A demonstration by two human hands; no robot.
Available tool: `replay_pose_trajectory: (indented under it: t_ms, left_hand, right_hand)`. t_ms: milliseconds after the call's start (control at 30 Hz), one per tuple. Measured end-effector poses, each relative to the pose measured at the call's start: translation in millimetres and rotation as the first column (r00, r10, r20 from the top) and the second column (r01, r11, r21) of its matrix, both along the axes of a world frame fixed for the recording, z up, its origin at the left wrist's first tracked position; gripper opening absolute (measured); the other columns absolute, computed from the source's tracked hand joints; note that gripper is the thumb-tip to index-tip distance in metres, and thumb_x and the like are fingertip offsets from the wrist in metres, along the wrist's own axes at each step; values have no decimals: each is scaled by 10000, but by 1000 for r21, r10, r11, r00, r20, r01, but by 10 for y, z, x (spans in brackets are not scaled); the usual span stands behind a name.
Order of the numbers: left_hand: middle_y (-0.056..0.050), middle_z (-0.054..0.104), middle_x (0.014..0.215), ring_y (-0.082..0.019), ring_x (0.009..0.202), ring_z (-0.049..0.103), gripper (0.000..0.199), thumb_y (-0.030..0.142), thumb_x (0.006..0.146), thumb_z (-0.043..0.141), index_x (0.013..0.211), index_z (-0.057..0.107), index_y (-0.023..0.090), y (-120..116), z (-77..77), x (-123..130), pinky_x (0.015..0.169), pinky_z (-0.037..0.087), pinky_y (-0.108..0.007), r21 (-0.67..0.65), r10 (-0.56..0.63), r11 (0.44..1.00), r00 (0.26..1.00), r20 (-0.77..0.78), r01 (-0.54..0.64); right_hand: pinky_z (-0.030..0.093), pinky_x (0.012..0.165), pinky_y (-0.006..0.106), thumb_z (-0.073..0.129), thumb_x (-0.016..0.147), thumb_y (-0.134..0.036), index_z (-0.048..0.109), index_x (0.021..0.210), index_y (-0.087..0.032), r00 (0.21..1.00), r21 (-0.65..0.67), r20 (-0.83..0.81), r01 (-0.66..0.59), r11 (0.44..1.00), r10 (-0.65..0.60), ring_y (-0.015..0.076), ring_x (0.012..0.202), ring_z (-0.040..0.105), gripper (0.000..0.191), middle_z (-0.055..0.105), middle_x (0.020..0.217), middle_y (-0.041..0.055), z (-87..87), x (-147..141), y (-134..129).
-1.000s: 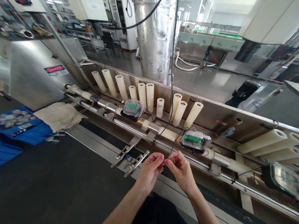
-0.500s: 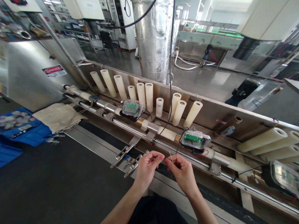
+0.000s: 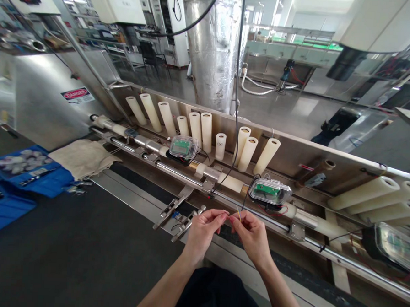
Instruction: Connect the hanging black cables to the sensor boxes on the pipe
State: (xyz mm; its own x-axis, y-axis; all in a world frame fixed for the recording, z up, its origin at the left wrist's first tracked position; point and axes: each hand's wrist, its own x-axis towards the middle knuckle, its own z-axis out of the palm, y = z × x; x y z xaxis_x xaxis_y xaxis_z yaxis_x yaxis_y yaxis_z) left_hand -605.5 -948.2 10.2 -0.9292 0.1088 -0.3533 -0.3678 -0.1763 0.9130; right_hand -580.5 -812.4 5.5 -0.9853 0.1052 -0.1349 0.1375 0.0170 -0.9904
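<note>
Both of my hands meet fingertip to fingertip in front of the rail. My left hand (image 3: pixel 203 232) is closed in a pinch, and whatever lies between its thumb and forefinger is too small to make out. Pinched in my right hand (image 3: pixel 253 236) is a thin yellow wire (image 3: pixel 239 213), its end sticking up above the fingers. Just beyond the right hand sits a clear-lidded box with a green circuit board (image 3: pixel 270 192), with black and red wires running from it. Left of my left hand are metal brackets (image 3: pixel 187 223) on the rail's front.
White plastic tubes (image 3: pixel 248 155) stand along the metal back wall; several more (image 3: pixel 366 191) lean at the right. A second clear box (image 3: pixel 183 148) sits along the shaft. Blue bins (image 3: pixel 48 182) and a beige cloth (image 3: pixel 83 158) are at left. A black cable (image 3: pixel 239 73) hangs down.
My hands stay together, fingertips slightly closer to each other. The yellow wire has shifted slightly right with my right hand. The view has turned a little.
</note>
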Motion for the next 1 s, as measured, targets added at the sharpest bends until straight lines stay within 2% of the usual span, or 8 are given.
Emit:
replay_pose_trajectory:
  t_ms: [167,300,367,433,533,667,833,1000]
  left_hand:
    - [34,577,581,-61,490,425,219,334,654,728,750,671,146,54,-83,33,498,311,-199,147,17,989,998,57,-25]
    - [42,549,589,-64,495,429,197,319,682,699,734,614,149,49,-97,74,497,334,-192,139,-17,990,1000,15,15]
    - [33,554,617,-76,510,452,200,333,711,672,764,610,151,-8,-163,65,509,368,-201,60,-42,997,998,-41,44]
    - [7,587,694,-106,565,515,198,354,784,594,832,603,162,-98,-313,9,552,429,-229,-160,-69,986,985,-158,44]
    - [-67,624,907,-181,795,602,175,290,850,497,947,574,167,-231,-650,-171,721,497,-325,-524,-129,849,939,-320,-62]
    - [-99,605,1027,-246,1001,557,154,167,808,554,957,589,156,-248,-993,-493,939,422,-461,-668,-206,736,903,-376,-110]
    - [-78,583,1150,-227,1028,569,281,339,862,568,1086,574,170,-116,-1012,-791,888,487,-443,-753,-369,657,858,-357,-31]
    - [-98,561,1206,-239,1052,568,354,359,869,558,1163,537,161,-61,-970,-895,891,496,-472,-786,-475,613,831,-291,75]
  right_hand:
    - [300,444,220,631,771,-465,606,728,-174,999,-5,9,35,999,-35,70,456,384,296,535,545,-37,-2,5,-18]
    - [308,479,221,630,772,-453,622,726,-164,1000,29,13,26,999,-26,81,516,401,293,524,565,-27,-16,20,-16]
    - [285,471,223,619,777,-459,627,729,-160,999,71,27,31,997,-33,79,510,370,303,499,552,-31,-37,29,0]
    - [278,465,226,611,779,-470,626,738,-160,997,97,42,54,994,-58,81,498,366,313,481,533,-35,-64,38,23]
    - [293,461,230,603,779,-488,622,750,-161,994,117,49,89,989,-96,90,484,388,328,479,514,-36,-105,50,56]
    - [304,468,230,601,781,-493,624,762,-158,994,139,51,86,987,-94,91,485,398,337,482,514,-34,-148,77,78]
    - [287,483,228,594,793,-488,627,769,-155,993,146,74,77,986,-88,84,511,375,336,465,537,-38,-176,124,86]
    - [296,482,219,611,784,-474,623,755,-156,985,89,88,141,986,-149,79,509,386,320,475,541,-39,-138,146,93]
